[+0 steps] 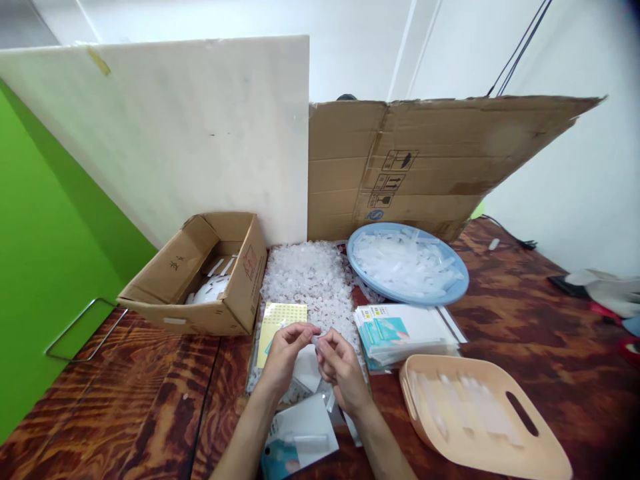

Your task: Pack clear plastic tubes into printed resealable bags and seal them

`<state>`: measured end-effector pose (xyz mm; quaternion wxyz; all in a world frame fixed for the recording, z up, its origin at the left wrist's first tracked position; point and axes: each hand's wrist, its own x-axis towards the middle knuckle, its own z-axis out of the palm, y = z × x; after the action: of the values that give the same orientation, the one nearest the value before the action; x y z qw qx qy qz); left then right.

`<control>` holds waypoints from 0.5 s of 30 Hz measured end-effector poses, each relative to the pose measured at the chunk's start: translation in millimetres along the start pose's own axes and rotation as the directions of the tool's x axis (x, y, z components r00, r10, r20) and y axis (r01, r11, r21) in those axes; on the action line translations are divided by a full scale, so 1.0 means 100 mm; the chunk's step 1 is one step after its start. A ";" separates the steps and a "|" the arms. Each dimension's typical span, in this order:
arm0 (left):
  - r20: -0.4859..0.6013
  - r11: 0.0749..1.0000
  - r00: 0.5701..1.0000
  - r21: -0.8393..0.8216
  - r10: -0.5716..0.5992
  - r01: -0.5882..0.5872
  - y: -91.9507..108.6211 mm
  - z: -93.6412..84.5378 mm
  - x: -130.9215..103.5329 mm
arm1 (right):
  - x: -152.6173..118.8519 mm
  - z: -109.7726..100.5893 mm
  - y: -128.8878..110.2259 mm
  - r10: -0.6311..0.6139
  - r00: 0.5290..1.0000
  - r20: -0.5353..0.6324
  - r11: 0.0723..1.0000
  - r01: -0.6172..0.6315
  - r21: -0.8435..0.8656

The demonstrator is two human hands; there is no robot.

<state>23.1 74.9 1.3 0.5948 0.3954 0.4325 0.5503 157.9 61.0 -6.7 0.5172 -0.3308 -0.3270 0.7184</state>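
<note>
My left hand (286, 352) and my right hand (343, 370) meet over the middle of the table, fingertips pinched together. Between them is a small translucent plastic piece (315, 340); its exact kind is too small to tell. A sheet of yellow stickers (270, 325) lies just beyond my left hand. Below the hands, a white paper (307, 368) is partly covered. Nearer to me, a teal-and-white printed packet (300, 433) with a clear strip on it lies between my forearms. Behind the hands spreads a wide heap of small clear plastic pieces (307, 273).
An open cardboard box (240, 303) with white strips inside stands at left. To the right are a blue basin (461, 287) of clear strips, stacked printed packets (393, 333) and a peach tray (543, 433) holding translucent strips. White and cardboard panels (345, 167) stand behind.
</note>
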 end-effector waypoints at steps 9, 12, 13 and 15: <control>0.095 0.994 0.995 -0.106 -0.030 0.040 0.09 0.10 -0.02 | -0.04 0.12 -0.03 0.127 0.991 -0.046 0.944 -0.107 0.313; 0.129 0.986 0.989 -0.141 -0.074 0.092 0.09 0.10 0.01 | -0.03 0.12 -0.03 0.148 0.987 -0.056 0.926 -0.119 0.360; 0.137 0.982 0.987 -0.154 -0.084 0.105 0.08 0.10 0.02 | -0.02 0.13 -0.03 0.156 0.986 -0.055 0.918 -0.124 0.378; 0.156 0.974 0.982 -0.186 -0.102 0.131 0.05 0.10 0.03 | -0.02 0.14 -0.04 0.182 0.982 -0.040 0.896 -0.149 0.418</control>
<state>30.7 78.1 9.3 0.6921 0.3478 0.3543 0.5240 149.0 58.7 4.9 0.5246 -0.2685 -0.1181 0.7992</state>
